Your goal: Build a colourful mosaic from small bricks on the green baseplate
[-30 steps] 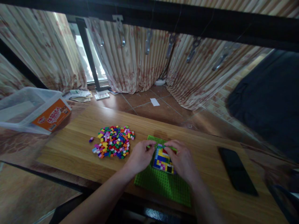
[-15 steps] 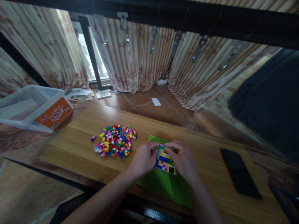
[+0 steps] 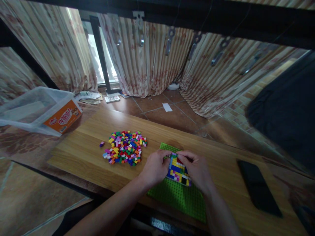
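A panel of small toy building bricks [image 3: 176, 174] in blue, yellow, white, red and black lies over the green studded baseplate [image 3: 177, 196]. My left hand [image 3: 155, 166] is closed at its far left corner, thumb and fingers pinched on the edge. Opposite it, my right hand [image 3: 199, 169] grips the far right side, its thumb and index finger near a red brick. A purple brick [image 3: 174, 153] shows between the fingertips of both hands. The fingers hide part of the panel's far edge.
Left of the baseplate lies a pile of loose bricks [image 3: 125, 149], with a single purple brick [image 3: 101, 144] apart from it. A black phone [image 3: 259, 188] rests at the right of the wooden table [image 3: 81, 144]. Beyond the left end stands a clear plastic bin [image 3: 36, 124].
The camera view has shifted slightly, so the table and its things appear a little farther right. Both hands stay at the panel's far edge with only small finger movement.
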Motion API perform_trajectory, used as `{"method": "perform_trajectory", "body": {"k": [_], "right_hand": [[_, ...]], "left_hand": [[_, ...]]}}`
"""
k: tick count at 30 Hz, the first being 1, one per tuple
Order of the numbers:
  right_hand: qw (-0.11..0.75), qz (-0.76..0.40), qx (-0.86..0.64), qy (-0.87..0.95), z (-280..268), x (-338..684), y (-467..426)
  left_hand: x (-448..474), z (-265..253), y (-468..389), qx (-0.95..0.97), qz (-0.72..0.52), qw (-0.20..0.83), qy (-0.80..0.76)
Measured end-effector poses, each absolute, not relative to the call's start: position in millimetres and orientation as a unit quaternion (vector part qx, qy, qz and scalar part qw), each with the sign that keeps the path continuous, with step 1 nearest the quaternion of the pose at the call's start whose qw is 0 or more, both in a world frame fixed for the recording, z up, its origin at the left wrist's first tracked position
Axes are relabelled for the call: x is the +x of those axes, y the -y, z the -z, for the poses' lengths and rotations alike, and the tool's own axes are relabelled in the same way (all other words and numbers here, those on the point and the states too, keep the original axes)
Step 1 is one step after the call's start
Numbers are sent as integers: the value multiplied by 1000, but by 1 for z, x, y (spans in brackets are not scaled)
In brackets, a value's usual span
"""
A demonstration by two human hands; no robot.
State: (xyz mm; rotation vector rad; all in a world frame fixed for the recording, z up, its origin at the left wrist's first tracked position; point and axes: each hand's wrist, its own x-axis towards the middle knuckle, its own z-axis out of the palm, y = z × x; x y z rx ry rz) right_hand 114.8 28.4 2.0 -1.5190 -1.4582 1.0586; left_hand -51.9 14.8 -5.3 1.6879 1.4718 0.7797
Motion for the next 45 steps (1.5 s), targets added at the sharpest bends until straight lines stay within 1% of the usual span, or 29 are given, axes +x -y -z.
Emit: {"method": "perform_trajectory", "body": {"k": [8,12,17,21,25,30,34,38,45], "right_hand": [[380,-444,-606,540,1,115,-31],[369,-436,-612,546,1,114,-31],[382,-415,-614,552,2,113,-30],[383,-447,-607,534,3,113,-27],[409,-475,-599,498,5,117,-28],[462,-438,-621,457,6,127,-32],[460,-421,-631,461,4,131,-31],[441,-410,-634,486,2,129,-30],[431,-406,-640,490,-3,126,-29]], "left_hand": [[-50,3,-13,669,-307,369,-567],[-49,0,-12,672,-306,363,-568],[-49,1,-12,679,-300,354,-569],[-51,0,-13,693,-288,340,-567],[-62,-8,-19,691,-262,290,-608],[-98,-19,-36,687,-203,173,-676],[-132,-23,-49,647,-130,97,-745],[-144,-21,-49,649,-100,79,-750],[-125,-7,-43,709,-108,71,-694]]}}
